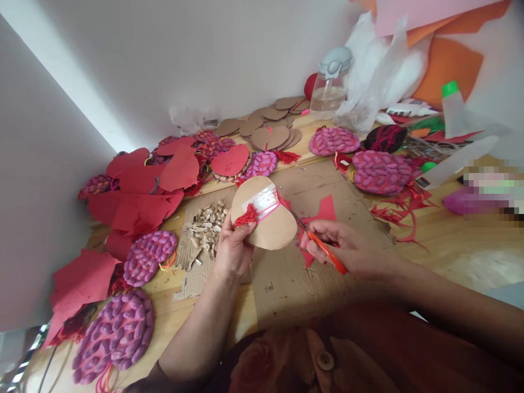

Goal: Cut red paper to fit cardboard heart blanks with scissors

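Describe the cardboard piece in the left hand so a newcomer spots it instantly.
On the wooden table lies a large flat cardboard sheet. Above it, the left hand holds a tan, rounded cardboard piece. Unlike the brown cutouts piled at the back, it carries a shiny strip on its face.

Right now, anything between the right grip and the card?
Only the scissors held in the right grip, with their blades at the card's right edge. Nothing else visible stands between. The left grip holds the card from the opposite side.
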A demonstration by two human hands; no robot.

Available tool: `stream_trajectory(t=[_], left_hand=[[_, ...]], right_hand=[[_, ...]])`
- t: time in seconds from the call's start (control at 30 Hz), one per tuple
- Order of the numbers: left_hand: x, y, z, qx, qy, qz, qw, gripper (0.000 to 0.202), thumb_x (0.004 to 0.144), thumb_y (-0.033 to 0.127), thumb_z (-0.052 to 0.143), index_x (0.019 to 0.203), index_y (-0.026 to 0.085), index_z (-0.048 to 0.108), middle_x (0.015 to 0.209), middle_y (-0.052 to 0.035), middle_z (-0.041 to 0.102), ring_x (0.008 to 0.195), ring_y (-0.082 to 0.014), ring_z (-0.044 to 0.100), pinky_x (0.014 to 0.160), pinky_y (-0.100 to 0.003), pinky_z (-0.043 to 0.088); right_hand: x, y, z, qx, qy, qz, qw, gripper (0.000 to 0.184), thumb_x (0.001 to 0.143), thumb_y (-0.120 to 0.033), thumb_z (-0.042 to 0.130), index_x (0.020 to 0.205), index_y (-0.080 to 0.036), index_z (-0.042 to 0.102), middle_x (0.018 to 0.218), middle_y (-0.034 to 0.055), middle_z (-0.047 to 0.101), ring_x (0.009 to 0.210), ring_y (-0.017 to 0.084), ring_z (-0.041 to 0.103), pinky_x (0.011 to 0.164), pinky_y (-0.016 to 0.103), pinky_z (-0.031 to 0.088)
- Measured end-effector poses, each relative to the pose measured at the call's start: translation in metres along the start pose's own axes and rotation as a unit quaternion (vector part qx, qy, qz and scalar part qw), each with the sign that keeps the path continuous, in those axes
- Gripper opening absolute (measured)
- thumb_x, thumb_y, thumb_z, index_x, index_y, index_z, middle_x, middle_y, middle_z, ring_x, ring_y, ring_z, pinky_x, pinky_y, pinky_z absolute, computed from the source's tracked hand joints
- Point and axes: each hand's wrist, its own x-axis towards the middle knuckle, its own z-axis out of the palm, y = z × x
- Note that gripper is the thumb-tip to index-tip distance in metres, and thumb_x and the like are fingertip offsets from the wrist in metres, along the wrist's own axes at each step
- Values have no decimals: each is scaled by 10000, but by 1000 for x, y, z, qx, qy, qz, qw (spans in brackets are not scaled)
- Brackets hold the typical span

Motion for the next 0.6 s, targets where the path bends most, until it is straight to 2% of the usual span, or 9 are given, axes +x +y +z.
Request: stream_trajectory(t=[0.17,0.37,0.6], left_hand=[[-1,0,2,-5,-2,-1,1000,484,589,122,862,1034,239,711,981,-21,758,830,-138,697,781,-238,564],[-3,1,6,-10,8,-13,1000,494,562,115,866,1015,248,723,941,-5,752,789,-130,681,757,-236,569],[-3,0,4,-1,9,-12,1000,482,559,124,870,999,250,721,928,-3,755,781,-127,682,760,-226,560]], right_hand=[[0,1,2,7,-3,20,1000,342,871,-481,673,816,-197,493,704,-45,476,571,85,373,533,261,278],[0,-1,3,21,1,-4,1000,444,890,-545,634,709,-217,397,608,-56,417,581,100,381,537,272,254],[-2,2,1,5,-4,11,1000,390,904,-521,638,772,-197,464,632,-59,429,564,84,358,526,267,242]])
